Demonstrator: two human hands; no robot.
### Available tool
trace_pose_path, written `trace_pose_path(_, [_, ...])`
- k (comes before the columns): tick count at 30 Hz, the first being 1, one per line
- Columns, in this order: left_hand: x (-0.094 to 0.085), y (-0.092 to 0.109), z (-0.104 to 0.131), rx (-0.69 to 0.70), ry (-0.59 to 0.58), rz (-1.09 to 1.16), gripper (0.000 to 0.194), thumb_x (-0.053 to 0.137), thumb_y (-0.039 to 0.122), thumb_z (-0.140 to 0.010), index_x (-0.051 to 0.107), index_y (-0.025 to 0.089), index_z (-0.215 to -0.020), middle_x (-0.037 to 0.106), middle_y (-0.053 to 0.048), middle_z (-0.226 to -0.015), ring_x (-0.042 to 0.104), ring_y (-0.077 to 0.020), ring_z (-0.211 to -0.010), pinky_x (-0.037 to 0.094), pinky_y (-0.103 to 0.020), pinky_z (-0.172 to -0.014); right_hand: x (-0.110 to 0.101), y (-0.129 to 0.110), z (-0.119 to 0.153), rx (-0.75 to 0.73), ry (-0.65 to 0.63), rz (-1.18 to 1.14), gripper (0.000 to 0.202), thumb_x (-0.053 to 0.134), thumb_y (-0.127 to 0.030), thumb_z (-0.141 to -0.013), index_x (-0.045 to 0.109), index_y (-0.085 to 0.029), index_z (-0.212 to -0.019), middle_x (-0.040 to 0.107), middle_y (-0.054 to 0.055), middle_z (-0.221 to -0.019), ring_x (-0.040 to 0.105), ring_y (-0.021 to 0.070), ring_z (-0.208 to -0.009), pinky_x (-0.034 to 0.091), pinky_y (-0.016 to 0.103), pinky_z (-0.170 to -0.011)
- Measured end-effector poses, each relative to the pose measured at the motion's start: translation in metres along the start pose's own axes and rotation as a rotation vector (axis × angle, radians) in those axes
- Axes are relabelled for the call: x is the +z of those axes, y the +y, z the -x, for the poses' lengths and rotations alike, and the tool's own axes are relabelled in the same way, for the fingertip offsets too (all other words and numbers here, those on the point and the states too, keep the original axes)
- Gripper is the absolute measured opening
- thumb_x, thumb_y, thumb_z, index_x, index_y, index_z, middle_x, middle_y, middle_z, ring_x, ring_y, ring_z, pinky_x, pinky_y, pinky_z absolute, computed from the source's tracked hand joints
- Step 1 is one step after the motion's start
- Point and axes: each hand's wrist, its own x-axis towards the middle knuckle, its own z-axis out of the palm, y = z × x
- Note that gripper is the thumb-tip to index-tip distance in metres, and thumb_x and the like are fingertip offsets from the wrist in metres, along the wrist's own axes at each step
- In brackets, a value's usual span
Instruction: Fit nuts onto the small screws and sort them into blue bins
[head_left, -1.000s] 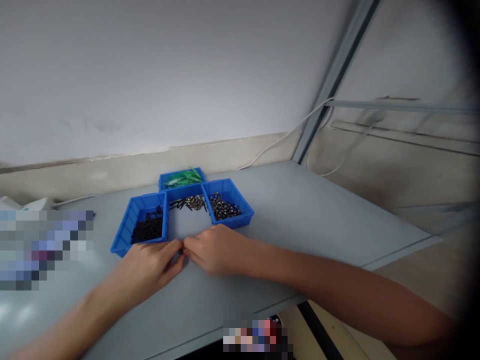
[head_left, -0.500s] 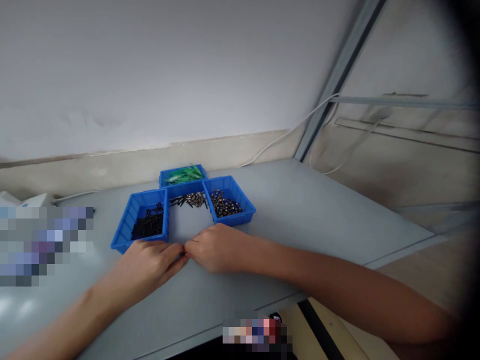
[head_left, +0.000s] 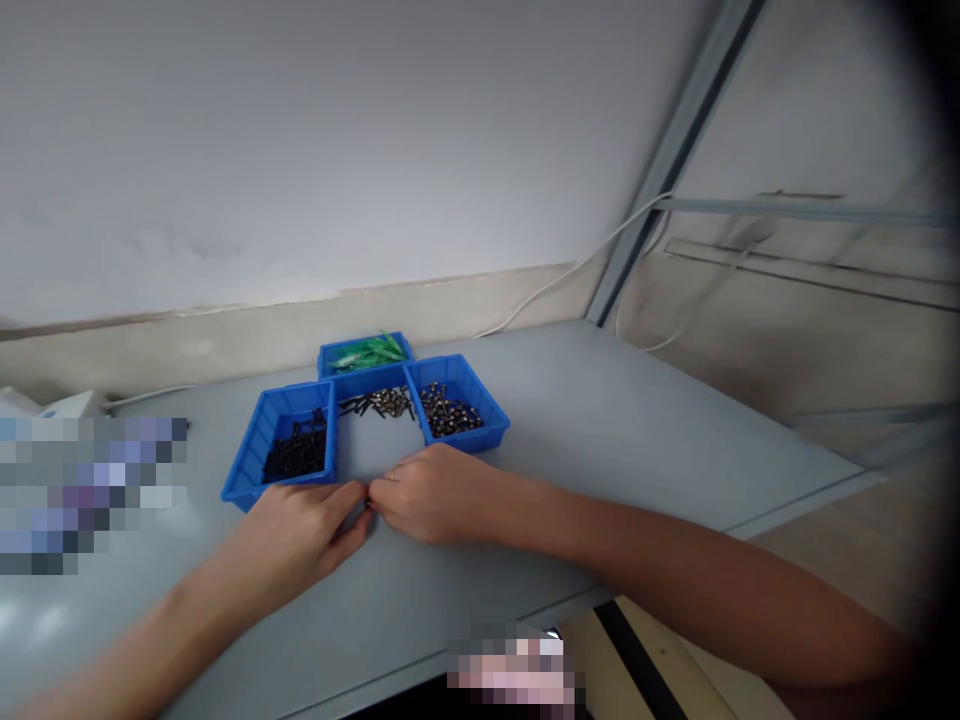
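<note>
My left hand and my right hand meet fingertip to fingertip just above the table, in front of the blue bins. Both are pinched closed around something small and dark, mostly hidden by the fingers. Beside my left hand is a blue bin with black screw-like pieces. Behind my right hand stands another blue bin holding small shiny metal pieces. Between the bins lies a loose pile of dark and shiny small parts.
A third blue bin with green plastic pieces sits at the back by the wall. A grey metal post and a white cable are at the right rear. Blurred-out items lie on the grey table at left.
Both hands stay together in nearly the same place. The left fingers have shifted slightly, with a wider gap between thumb and forefinger. The bins have not moved.
</note>
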Motion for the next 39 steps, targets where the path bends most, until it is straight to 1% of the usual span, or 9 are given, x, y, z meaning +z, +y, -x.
trace_pose_path(7, [0.002, 0.0, 0.0, -0.069, -0.02, 0.065, 0.024, 0.038, 0.031, -0.088, 0.05, 0.019, -0.07, 0.058, 0.002, -0.058, 0.056, -0.0134, -0.051, 0.033, -0.024, -0.048, 0.002, -0.002, 0.001, 0.018, 0.024, -0.001, 0.013, 0.041, -0.019, -0.086, 0.052, -0.014, -0.08, 0.062, 0.004, -0.069, 0.056, 0.0153, -0.059, 0.029, 0.026, -0.046])
trace_pose_path(14, [0.001, 0.001, 0.0, -0.091, -0.036, 0.12, 0.023, 0.041, 0.03, -0.086, 0.05, 0.018, -0.069, 0.059, 0.002, -0.057, 0.056, -0.0118, -0.05, 0.034, -0.022, -0.048, 0.002, -0.003, 0.0, 0.019, -0.007, -0.005, 0.014, 0.039, -0.018, -0.086, 0.052, -0.014, -0.081, 0.061, 0.004, -0.068, 0.056, 0.0157, -0.059, 0.03, 0.026, -0.046])
trace_pose_path(17, [0.001, 0.0, -0.001, -0.064, -0.004, 0.092, 0.024, 0.041, 0.03, -0.087, 0.05, 0.018, -0.068, 0.057, 0.003, -0.055, 0.055, -0.0116, -0.049, 0.034, -0.022, -0.047, 0.001, -0.002, 0.0, -0.01, -0.001, -0.018, 0.013, 0.04, -0.016, -0.085, 0.052, -0.014, -0.08, 0.061, 0.004, -0.069, 0.056, 0.0154, -0.061, 0.031, 0.026, -0.047])
trace_pose_path(21, [-0.001, -0.002, -0.001, 0.053, 0.061, 0.033, 0.03, 0.036, 0.032, -0.09, 0.05, 0.018, -0.067, 0.055, 0.002, -0.055, 0.054, -0.0123, -0.049, 0.034, -0.024, -0.047, -0.002, 0.001, 0.002, -0.057, 0.009, -0.004, 0.016, 0.038, -0.016, -0.086, 0.051, -0.014, -0.078, 0.061, 0.003, -0.07, 0.056, 0.0153, -0.061, 0.034, 0.027, -0.051])
trace_pose_path(24, [-0.002, -0.002, 0.0, 0.111, 0.081, 0.005, 0.033, 0.034, 0.032, -0.092, 0.051, 0.018, -0.068, 0.055, 0.001, -0.055, 0.055, -0.0141, -0.05, 0.035, -0.026, -0.047, -0.003, 0.001, 0.002, -0.067, 0.016, 0.004, 0.017, 0.038, -0.018, -0.087, 0.051, -0.014, -0.077, 0.061, 0.004, -0.069, 0.056, 0.0147, -0.062, 0.034, 0.027, -0.053])
trace_pose_path(27, [-0.004, -0.002, 0.0, 0.136, 0.075, 0.013, 0.034, 0.033, 0.032, -0.093, 0.053, 0.018, -0.07, 0.056, 0.001, -0.057, 0.057, -0.0148, -0.053, 0.036, -0.026, -0.049, -0.005, 0.0, 0.003, -0.074, 0.002, 0.003, 0.016, 0.038, -0.019, -0.086, 0.051, -0.014, -0.077, 0.061, 0.004, -0.068, 0.056, 0.0148, -0.061, 0.032, 0.027, -0.05])
trace_pose_path(32, [-0.006, 0.001, 0.001, 0.141, 0.082, 0.046, 0.036, 0.031, 0.032, -0.094, 0.056, 0.018, -0.071, 0.058, 0.001, -0.059, 0.058, -0.0133, -0.054, 0.039, -0.025, -0.051, -0.007, 0.001, 0.003, -0.029, -0.028, -0.036, 0.012, 0.04, -0.016, -0.085, 0.051, -0.015, -0.08, 0.062, 0.003, -0.07, 0.056, 0.0153, -0.06, 0.031, 0.027, -0.048])
trace_pose_path(36, [-0.006, 0.001, 0.002, 0.083, 0.095, 0.043, 0.035, 0.032, 0.035, -0.093, 0.057, 0.018, -0.076, 0.059, 0.0, -0.061, 0.058, -0.0128, -0.055, 0.039, -0.025, -0.051, -0.009, 0.004, 0.002, -0.005, -0.044, -0.047, 0.012, 0.04, -0.017, -0.085, 0.051, -0.014, -0.082, 0.063, 0.004, -0.074, 0.057, 0.0163, -0.063, 0.032, 0.027, -0.048])
trace_pose_path(39, [-0.004, 0.0, 0.001, 0.036, 0.025, 0.037, 0.032, 0.034, 0.036, -0.091, 0.057, 0.018, -0.077, 0.059, 0.0, -0.061, 0.057, -0.0136, -0.054, 0.038, -0.025, -0.05, -0.008, 0.005, 0.001, -0.008, -0.053, -0.052, 0.011, 0.041, -0.017, -0.086, 0.051, -0.014, -0.083, 0.063, 0.004, -0.073, 0.058, 0.0164, -0.064, 0.033, 0.026, -0.049])
